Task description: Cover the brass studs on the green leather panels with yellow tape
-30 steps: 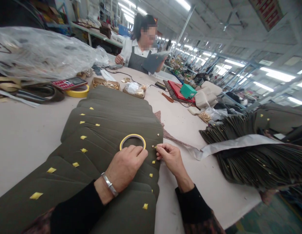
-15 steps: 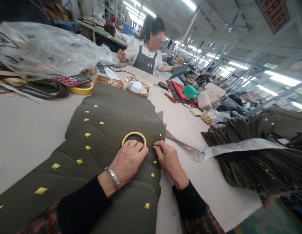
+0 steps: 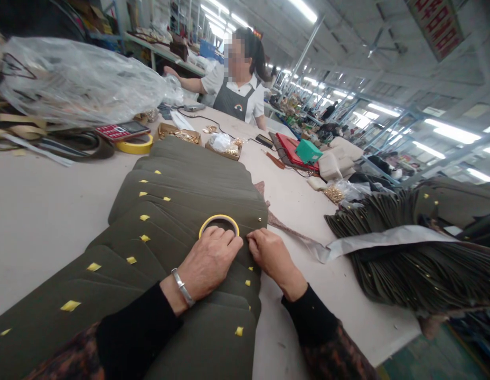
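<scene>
The left hand [image 3: 208, 258] holds a tape roll [image 3: 219, 217] above overlapping dark panels [image 3: 181, 174] dotted with yellow patches [image 3: 71, 305]. The right hand [image 3: 273, 258], fingers bunched, is at the panels' right edge, just below a small stud [image 3: 260, 219]; whatever it pinches is hidden. More panels [image 3: 411, 274] lie fanned at right, crossed by a pale strip [image 3: 387, 238]. Across the table [image 3: 50, 211], a co-worker [image 3: 237, 100] reaches toward a plastic bag [image 3: 90, 79].

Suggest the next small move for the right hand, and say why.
The right hand should probably bring a piece from the yellow tape roll, held in the left hand, to the metal stud: it shows bare near the right edge of the olive panels, while yellow tape pieces dot that edge below.
</scene>
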`<state>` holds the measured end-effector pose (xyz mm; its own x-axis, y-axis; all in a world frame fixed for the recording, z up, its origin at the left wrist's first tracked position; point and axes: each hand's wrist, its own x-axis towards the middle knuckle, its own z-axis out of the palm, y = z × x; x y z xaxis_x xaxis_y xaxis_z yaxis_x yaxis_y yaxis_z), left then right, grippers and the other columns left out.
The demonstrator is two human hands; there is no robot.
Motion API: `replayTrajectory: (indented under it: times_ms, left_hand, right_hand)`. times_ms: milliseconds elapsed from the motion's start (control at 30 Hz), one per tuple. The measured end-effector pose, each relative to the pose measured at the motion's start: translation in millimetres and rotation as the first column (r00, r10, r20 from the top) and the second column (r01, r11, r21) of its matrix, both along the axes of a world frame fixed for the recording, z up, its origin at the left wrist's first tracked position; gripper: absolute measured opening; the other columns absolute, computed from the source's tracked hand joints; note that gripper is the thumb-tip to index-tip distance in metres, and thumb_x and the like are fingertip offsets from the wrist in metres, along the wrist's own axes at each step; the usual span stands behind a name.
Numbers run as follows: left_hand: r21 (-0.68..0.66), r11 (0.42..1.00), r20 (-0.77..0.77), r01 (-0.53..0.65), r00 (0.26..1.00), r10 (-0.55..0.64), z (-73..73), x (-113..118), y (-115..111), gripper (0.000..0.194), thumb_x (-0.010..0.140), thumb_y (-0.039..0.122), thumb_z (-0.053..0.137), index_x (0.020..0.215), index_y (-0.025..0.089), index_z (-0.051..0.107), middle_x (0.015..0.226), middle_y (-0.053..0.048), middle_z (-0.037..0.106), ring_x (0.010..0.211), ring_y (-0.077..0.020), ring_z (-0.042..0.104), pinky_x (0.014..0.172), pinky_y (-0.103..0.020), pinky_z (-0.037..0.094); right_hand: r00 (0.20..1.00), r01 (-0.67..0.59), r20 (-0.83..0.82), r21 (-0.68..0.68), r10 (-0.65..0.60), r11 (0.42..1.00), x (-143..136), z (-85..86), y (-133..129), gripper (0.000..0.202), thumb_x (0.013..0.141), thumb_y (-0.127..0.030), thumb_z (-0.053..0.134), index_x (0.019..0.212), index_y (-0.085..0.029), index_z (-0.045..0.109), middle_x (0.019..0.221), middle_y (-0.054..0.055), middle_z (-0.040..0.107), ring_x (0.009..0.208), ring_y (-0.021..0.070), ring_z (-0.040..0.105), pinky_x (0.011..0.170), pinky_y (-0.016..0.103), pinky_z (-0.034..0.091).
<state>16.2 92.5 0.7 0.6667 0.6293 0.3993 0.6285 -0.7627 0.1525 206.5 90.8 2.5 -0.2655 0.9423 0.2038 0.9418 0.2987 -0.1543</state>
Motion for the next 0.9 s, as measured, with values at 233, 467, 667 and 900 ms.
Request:
replayTrajectory:
  times_ms: [233,467,667,900]
  left_hand:
    - [-0.057,0.997,0.033,0.054,0.998,-0.052,-4.0,-1.9,-3.8,0.015,0.094,0.012,0.04,0.091,0.019,0.053,0.087,-0.004,0.053,0.079,-0.0199,0.05,0.071,-0.032,0.044]
    - [-0.061,0.998,-0.092,-0.008,0.996,0.002,0.2,-2.6,-1.9,0.015,0.092,0.01,0.041,0.093,0.019,0.054,0.086,-0.004,0.057,0.078,-0.0206,0.052,0.068,-0.032,0.047]
    - [-0.053,0.996,0.124,0.065,0.991,-0.058,-6.5,-6.0,1.7,0.018,0.097,0.018,0.039,0.096,0.018,0.056,0.085,-0.004,0.062,0.08,-0.0182,0.059,0.074,-0.032,0.051]
    - [-0.018,0.984,0.416,0.176,0.896,-0.153,-5.3,-7.0,-3.8,0.029,0.098,0.019,0.042,0.126,0.019,0.05,0.115,-0.004,0.068,0.101,-0.0132,0.066,0.089,-0.023,0.052]
  right_hand:
    - [0.969,0.222,-0.103,-0.04,-0.225,0.974,-8.9,-4.4,3.3,0.017,0.079,-0.01,0.057,0.081,-0.018,0.073,0.078,0.005,0.074,0.07,0.0175,0.067,0.067,0.024,0.046]
    - [0.95,0.272,-0.161,0.008,-0.268,0.962,-3.9,-8.1,16.2,0.018,0.082,-0.012,0.055,0.085,-0.015,0.073,0.082,0.008,0.074,0.077,0.0207,0.068,0.075,0.028,0.047]
    - [0.954,0.181,-0.248,0.029,-0.168,0.983,4.7,5.6,6.1,0.019,0.085,-0.011,0.056,0.093,-0.017,0.073,0.09,0.006,0.075,0.084,0.0183,0.069,0.08,0.027,0.05]
    - [0.737,-0.082,-0.667,0.069,0.107,0.994,-5.8,16.9,-36.5,0.021,0.087,-0.012,0.054,0.098,-0.019,0.07,0.086,0.003,0.072,0.073,0.0144,0.066,0.067,0.024,0.051]
